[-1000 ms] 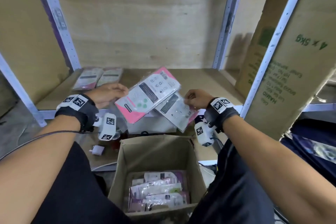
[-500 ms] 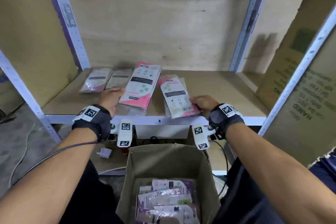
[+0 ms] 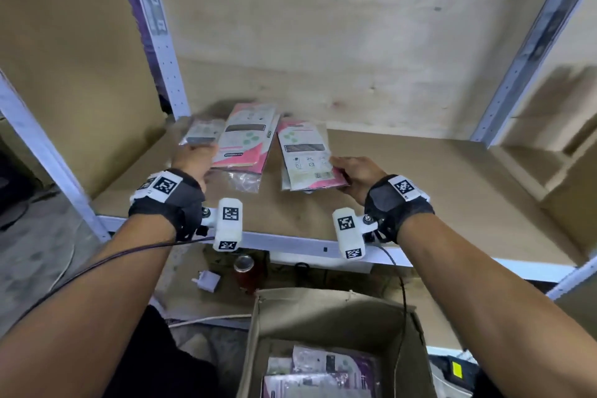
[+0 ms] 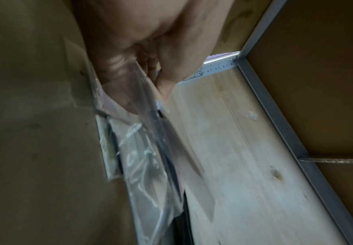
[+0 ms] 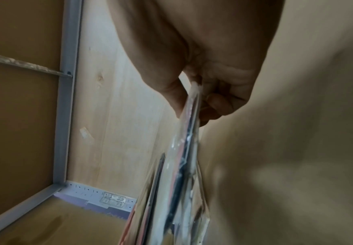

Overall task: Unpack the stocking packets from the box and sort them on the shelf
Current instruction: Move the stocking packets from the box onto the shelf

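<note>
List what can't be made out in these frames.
- Left hand fingertips: hidden under the packets, head view; left wrist view is blurred.
- Packet print: too small and blurred.
- Box contents: cut off by the head view's bottom edge.
- Stack in right hand: edge-on, count unclear.

The stocking packets (image 3: pixel 305 155) are glossy clear plastic sleeves over printed pink and white card, creased and shining. The shelf (image 3: pixel 420 178) board is matt brown fibreboard; its frame (image 3: pixel 290 241) is pale painted metal with punched holes. The back panel (image 3: pixel 323 42) is pale, knotted raw wood. The box (image 3: pixel 326 317) is dull corrugated cardboard.
</note>
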The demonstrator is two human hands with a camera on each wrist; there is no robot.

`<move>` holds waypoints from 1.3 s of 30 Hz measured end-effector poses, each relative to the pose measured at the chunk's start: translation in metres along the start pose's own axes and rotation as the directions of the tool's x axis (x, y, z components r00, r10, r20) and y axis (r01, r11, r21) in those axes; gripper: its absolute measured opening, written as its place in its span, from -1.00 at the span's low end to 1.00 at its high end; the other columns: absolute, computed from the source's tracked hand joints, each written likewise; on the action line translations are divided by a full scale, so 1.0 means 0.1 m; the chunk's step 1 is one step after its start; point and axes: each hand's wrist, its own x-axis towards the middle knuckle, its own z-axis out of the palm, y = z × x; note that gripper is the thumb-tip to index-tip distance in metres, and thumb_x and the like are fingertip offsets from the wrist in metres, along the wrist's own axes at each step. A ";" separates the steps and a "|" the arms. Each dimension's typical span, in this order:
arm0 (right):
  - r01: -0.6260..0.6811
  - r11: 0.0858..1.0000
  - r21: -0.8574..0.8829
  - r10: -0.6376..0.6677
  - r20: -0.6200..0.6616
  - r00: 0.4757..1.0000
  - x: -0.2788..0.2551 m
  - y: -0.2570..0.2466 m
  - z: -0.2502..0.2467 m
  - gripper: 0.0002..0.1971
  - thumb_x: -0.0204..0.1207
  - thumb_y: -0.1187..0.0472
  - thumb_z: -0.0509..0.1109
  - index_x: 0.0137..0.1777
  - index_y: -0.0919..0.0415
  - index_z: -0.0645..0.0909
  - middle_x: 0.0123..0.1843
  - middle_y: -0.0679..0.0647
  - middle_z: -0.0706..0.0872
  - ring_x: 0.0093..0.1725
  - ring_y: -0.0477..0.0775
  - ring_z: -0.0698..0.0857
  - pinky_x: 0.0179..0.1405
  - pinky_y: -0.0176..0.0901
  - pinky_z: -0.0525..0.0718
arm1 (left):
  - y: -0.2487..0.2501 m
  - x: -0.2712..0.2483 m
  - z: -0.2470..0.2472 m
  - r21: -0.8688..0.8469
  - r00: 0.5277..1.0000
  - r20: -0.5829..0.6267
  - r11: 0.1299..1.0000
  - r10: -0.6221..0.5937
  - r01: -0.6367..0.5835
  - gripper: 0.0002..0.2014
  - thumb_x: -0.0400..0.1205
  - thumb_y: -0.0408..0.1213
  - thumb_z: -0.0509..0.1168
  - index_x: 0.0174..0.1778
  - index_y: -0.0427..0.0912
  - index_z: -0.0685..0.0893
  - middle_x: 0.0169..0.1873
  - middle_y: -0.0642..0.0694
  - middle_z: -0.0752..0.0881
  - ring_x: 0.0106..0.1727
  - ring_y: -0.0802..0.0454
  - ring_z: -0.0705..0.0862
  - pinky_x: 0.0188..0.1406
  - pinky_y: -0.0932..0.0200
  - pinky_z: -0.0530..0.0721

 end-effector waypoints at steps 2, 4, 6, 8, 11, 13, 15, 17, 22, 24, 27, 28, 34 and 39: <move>-0.021 1.000 0.003 0.021 -0.003 1.000 0.17 -0.04 0.17 -0.92 0.66 0.39 0.32 -0.03 0.40 0.61 -0.02 0.30 0.65 -0.24 0.19 0.63 -0.35 -0.12 0.50 | 0.04 0.22 -0.12 0.052 0.999 -0.003 0.998 0.033 -0.033 -0.68 0.72 -0.24 0.29 0.38 -0.24 0.63 0.07 -0.20 0.74 -0.25 0.00 0.69 -0.44 0.21 0.75; -0.029 0.999 -0.042 0.029 0.000 1.000 0.34 -0.06 0.33 -0.93 0.64 0.35 0.36 -0.06 0.35 0.61 0.03 0.30 0.64 -0.07 0.22 0.63 -0.25 -0.07 0.50 | 0.07 0.45 -0.25 0.151 0.996 -0.030 0.985 0.085 -0.079 -0.64 0.70 -0.29 0.29 0.41 -0.30 0.62 0.22 -0.28 0.73 -0.03 -0.05 0.68 0.10 -0.02 0.77; -0.030 0.997 -0.069 0.032 0.021 0.999 0.50 -0.06 0.49 -0.91 0.63 0.33 0.38 0.06 0.36 0.60 0.09 0.31 0.64 0.04 0.22 0.62 -0.09 0.03 0.55 | 0.07 0.65 -0.34 0.196 0.991 -0.068 0.975 0.117 -0.102 -0.67 0.68 -0.32 0.29 0.36 -0.31 0.67 0.26 -0.31 0.72 0.04 -0.11 0.70 0.15 -0.05 0.78; -0.034 0.998 -0.058 0.037 0.037 0.999 0.64 -0.04 0.63 -0.91 0.62 0.35 0.38 0.04 0.38 0.59 0.10 0.33 0.67 0.05 0.24 0.64 -0.05 0.05 0.56 | 0.07 0.82 -0.39 0.207 0.986 -0.105 0.972 0.133 -0.109 -0.72 0.69 -0.35 0.27 0.30 -0.30 0.71 0.15 -0.19 0.71 -0.16 -0.10 0.72 -0.34 0.20 0.80; -0.031 0.996 -0.080 0.034 0.042 0.999 0.83 0.02 0.81 -0.93 0.59 0.34 0.41 -0.04 0.37 0.62 0.16 0.38 0.74 0.01 0.26 0.70 -0.27 -0.04 0.61 | 0.04 1.06 -0.48 0.198 0.990 -0.109 0.978 0.091 -0.068 -0.85 0.72 -0.39 0.22 -0.01 -0.31 0.71 0.00 -0.24 0.65 0.00 -0.10 0.64 -0.06 0.03 0.70; -0.020 0.996 -0.089 0.023 0.031 0.999 0.95 0.07 0.92 -0.91 0.57 0.33 0.43 -0.01 0.38 0.64 0.21 0.39 0.75 0.01 0.27 0.74 -0.36 -0.06 0.62 | 0.00 1.21 -0.58 0.237 0.991 -0.119 0.971 0.065 -0.035 -0.83 0.74 -0.32 0.23 -0.16 -0.16 0.64 -0.04 -0.16 0.63 0.07 -0.05 0.56 0.11 0.01 0.61; -0.014 0.996 -0.083 0.016 0.032 0.999 1.06 0.09 1.01 -0.88 0.57 0.32 0.43 0.03 0.37 0.65 0.20 0.35 0.77 0.09 0.28 0.78 -0.26 -0.04 0.70 | -0.04 1.31 -0.65 0.287 0.989 -0.133 0.958 0.066 -0.025 -0.77 0.72 -0.20 0.27 0.17 -0.24 0.70 0.06 -0.17 0.62 0.09 -0.02 0.55 0.25 0.00 0.64; -0.002 0.992 -0.126 0.009 0.055 0.998 1.16 0.09 1.09 -0.94 0.60 0.28 0.41 -0.06 0.28 0.63 0.14 0.28 0.75 0.04 0.21 0.76 -0.09 -0.01 0.76 | -0.04 1.39 -0.69 0.345 0.985 -0.153 0.938 0.080 -0.023 -0.57 0.68 -0.15 0.31 0.40 -0.31 0.64 0.22 -0.24 0.69 0.07 0.01 0.55 0.20 0.03 0.63; 0.059 0.959 -0.278 -0.057 0.014 0.998 1.38 0.11 1.24 -0.81 0.61 0.24 0.43 -0.23 0.28 0.65 0.03 0.26 0.77 -0.02 0.16 0.72 0.04 0.02 0.74 | -0.02 1.52 -0.68 0.317 0.967 -0.245 0.948 0.072 0.010 -0.62 0.30 -0.10 0.40 -0.08 -0.28 0.82 -0.05 -0.16 0.85 -0.05 -0.09 0.81 0.10 -0.11 0.81; 0.105 0.938 -0.331 -0.119 -0.022 0.993 1.44 0.14 1.30 -0.79 0.57 0.23 0.48 -0.27 0.23 0.58 0.01 0.27 0.78 0.02 0.22 0.76 0.16 0.17 0.75 | -0.05 1.56 -0.67 0.360 0.971 -0.224 0.933 0.076 0.010 -0.59 0.42 -0.05 0.43 0.06 -0.27 0.81 -0.07 -0.07 0.77 -0.08 -0.04 0.72 0.04 0.16 0.68; 0.127 0.934 -0.334 -0.155 -0.061 0.986 1.50 0.20 1.38 -0.75 0.52 0.20 0.52 -0.06 0.17 0.45 0.10 0.26 0.76 0.07 0.27 0.78 0.14 0.26 0.75 | -0.10 1.61 -0.67 0.390 0.972 -0.231 0.919 0.040 0.055 -0.52 0.32 0.04 0.38 -0.07 -0.30 0.78 -0.08 -0.13 0.78 -0.13 -0.08 0.68 -0.03 0.12 0.66; 0.123 0.934 -0.336 -0.153 -0.062 0.986 1.51 0.22 1.40 -0.73 0.52 0.19 0.53 -0.05 0.13 0.42 0.08 0.25 0.76 0.03 0.26 0.79 0.07 0.25 0.77 | -0.11 1.62 -0.67 0.391 0.969 -0.243 0.919 0.042 0.059 -0.51 0.27 0.08 0.37 -0.10 -0.28 0.77 -0.08 -0.15 0.80 -0.10 -0.12 0.74 0.00 0.08 0.71; 0.103 0.940 -0.324 -0.116 -0.019 0.993 1.57 0.24 1.50 -0.76 0.52 0.18 0.52 -0.05 0.15 0.46 -0.22 0.22 0.76 -0.33 0.18 0.68 -0.36 -0.05 0.67 | -0.13 1.64 -0.64 0.419 0.973 -0.206 0.908 0.102 -0.006 -0.66 0.29 0.11 0.44 -0.30 -0.11 0.79 -0.13 -0.11 0.83 -0.25 -0.01 0.77 -0.04 0.14 0.68; 0.102 0.917 -0.385 -0.087 0.056 0.995 1.33 0.19 1.42 -0.59 0.57 0.10 0.46 0.34 0.21 0.47 -0.31 0.14 0.68 -0.43 0.12 0.62 -0.30 -0.01 0.69 | -0.09 1.49 -0.69 0.450 0.978 -0.163 0.892 0.133 -0.046 -0.76 0.34 0.14 0.53 -0.33 0.05 0.79 -0.19 0.03 0.77 -0.15 -0.04 0.73 0.03 0.20 0.60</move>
